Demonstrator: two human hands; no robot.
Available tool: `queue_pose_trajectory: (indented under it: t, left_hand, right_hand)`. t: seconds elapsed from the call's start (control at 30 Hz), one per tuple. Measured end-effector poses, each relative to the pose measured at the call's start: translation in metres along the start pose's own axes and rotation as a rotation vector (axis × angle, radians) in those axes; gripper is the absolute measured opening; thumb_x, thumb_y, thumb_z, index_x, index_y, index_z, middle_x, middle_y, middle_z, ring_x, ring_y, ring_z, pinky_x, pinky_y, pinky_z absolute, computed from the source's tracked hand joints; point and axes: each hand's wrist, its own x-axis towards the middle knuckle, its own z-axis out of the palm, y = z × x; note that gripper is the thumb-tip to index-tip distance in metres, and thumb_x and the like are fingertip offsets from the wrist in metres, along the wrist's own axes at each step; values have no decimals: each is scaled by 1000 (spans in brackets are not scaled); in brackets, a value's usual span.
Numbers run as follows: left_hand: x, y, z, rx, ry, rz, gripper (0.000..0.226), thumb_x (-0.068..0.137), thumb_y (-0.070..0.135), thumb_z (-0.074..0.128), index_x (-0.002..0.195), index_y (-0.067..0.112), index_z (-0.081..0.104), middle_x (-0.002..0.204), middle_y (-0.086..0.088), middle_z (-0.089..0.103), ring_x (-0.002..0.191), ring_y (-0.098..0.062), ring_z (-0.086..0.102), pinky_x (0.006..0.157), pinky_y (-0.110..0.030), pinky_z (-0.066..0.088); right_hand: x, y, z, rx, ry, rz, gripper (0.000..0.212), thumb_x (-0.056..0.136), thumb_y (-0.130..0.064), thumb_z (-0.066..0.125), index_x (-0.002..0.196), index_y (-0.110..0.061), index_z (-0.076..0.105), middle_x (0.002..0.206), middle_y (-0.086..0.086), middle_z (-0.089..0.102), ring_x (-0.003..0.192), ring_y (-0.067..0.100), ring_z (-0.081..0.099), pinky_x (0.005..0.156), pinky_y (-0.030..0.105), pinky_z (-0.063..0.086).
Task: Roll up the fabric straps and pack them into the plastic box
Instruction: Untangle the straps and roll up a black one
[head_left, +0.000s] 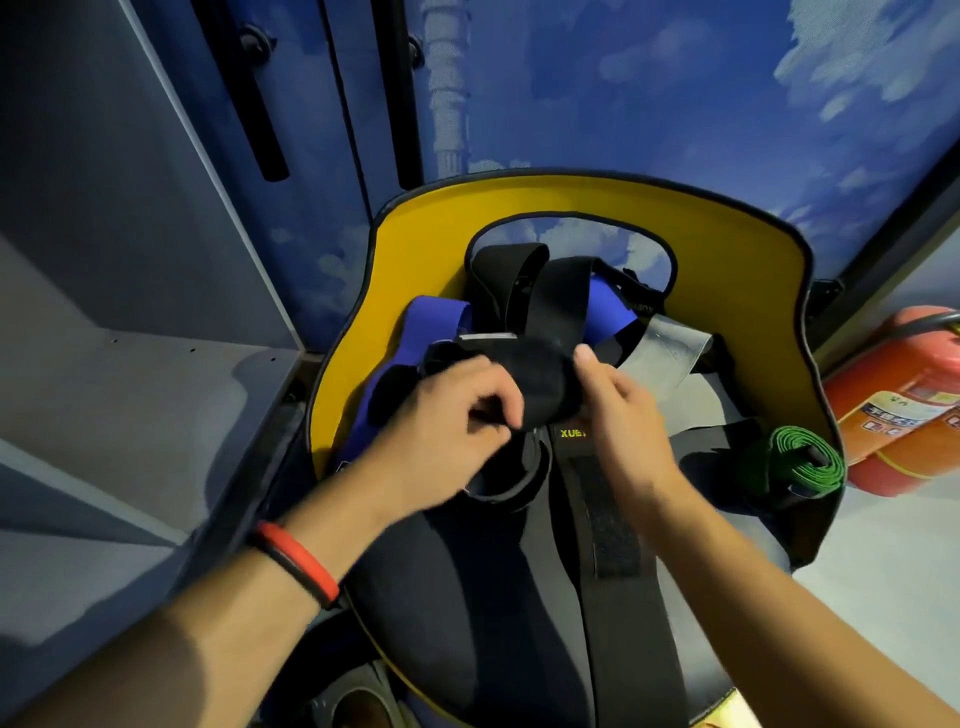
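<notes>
Both of my hands hold a black fabric strap (540, 379) that is partly rolled into a thick bundle. My left hand (447, 421) grips its near side with curled fingers, and my right hand (623, 415) pinches its right end with the thumb on top. The bundle hangs over a pile of straps: a blue strap (410, 338), more black straps (524, 280) and a grey piece (660, 353). A wide black strap with a hook-and-loop patch (608, 525) runs toward me. A rolled green strap (795, 457) lies at the right. No plastic box is visible.
The straps lie on a yellow, black-edged padded piece (727, 234). Grey locker shelves (130, 364) stand at the left. Against the wall at the right lies a red fire extinguisher (898, 400). A blue sky-printed wall (675, 104) rises behind.
</notes>
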Motion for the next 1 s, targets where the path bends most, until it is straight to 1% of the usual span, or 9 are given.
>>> queue_pose_trajectory:
  t: [0.1, 0.2, 0.3, 0.4, 0.5, 0.57, 0.7, 0.87, 1.0]
  left_hand:
    - [-9, 1, 11, 219, -137, 28, 28, 86, 2, 64, 81, 29, 58, 92, 13, 52, 85, -5, 56, 71, -32, 49]
    - [-16, 4, 14, 373, -318, 43, 24, 90, 9, 59, 85, 31, 64, 90, 19, 47, 85, 4, 49, 66, -19, 36]
    - [-17, 0, 18, 285, -548, -75, 32, 91, 11, 58, 87, 38, 74, 94, 21, 49, 89, 4, 53, 76, -15, 44]
    - [-5, -7, 12, -48, -292, -291, 41, 79, -4, 53, 71, 30, 74, 101, 15, 70, 97, -4, 67, 99, -38, 52]
    - [5, -8, 0, -468, -43, -580, 43, 88, -12, 42, 104, 15, 71, 116, 0, 74, 102, -16, 74, 99, -39, 55]
    - [7, -6, -1, -559, -72, -616, 48, 93, -14, 40, 122, 14, 65, 120, 0, 73, 103, -16, 74, 94, -34, 56]
    - [5, -1, 9, -393, -194, -579, 57, 88, -15, 52, 126, 25, 63, 124, 6, 69, 116, -8, 65, 90, -26, 57]
    - [6, 13, 30, -398, -226, -542, 46, 74, 32, 67, 118, 47, 68, 126, 17, 66, 126, -7, 57, 113, -36, 41]
    - [10, 31, 52, -295, -221, -633, 45, 83, 64, 52, 110, 30, 65, 134, 11, 46, 135, -16, 42, 119, -41, 30]
  right_hand:
    - [5, -14, -11, 165, -158, 79, 69, 92, -66, 57, 97, 2, 65, 83, 12, 61, 75, 18, 58, 72, 34, 44]
    - [-1, -13, -16, 340, -319, 234, 46, 96, -45, 64, 101, 0, 67, 88, 16, 73, 81, 23, 68, 74, 31, 54]
    - [-6, -1, -20, 377, -303, 261, 29, 77, -16, 80, 73, -12, 52, 73, 11, 63, 71, 24, 59, 61, 30, 49]
    - [-10, 8, -28, 508, -297, 224, 33, 69, -3, 65, 68, -17, 35, 75, 8, 49, 70, 22, 52, 61, 33, 43]
    - [-16, 14, -39, 618, -352, 213, 41, 59, -2, 65, 87, 8, 37, 98, 17, 47, 91, 33, 46, 72, 38, 42]
    - [-19, 19, -45, 671, -369, 244, 67, 54, -4, 67, 109, 18, 36, 113, 20, 47, 102, 36, 43, 78, 41, 45]
    - [-23, 21, -61, 731, -349, 241, 71, 59, -4, 60, 126, 11, 44, 123, 24, 54, 109, 37, 52, 85, 44, 52]
    - [-18, 27, -65, 744, -317, 252, 77, 64, 2, 52, 137, 16, 33, 135, 41, 44, 120, 42, 45, 105, 55, 33]
    - [-25, 30, -59, 643, -252, 284, 74, 61, 4, 47, 135, 7, 46, 120, 33, 53, 108, 38, 48, 85, 44, 45]
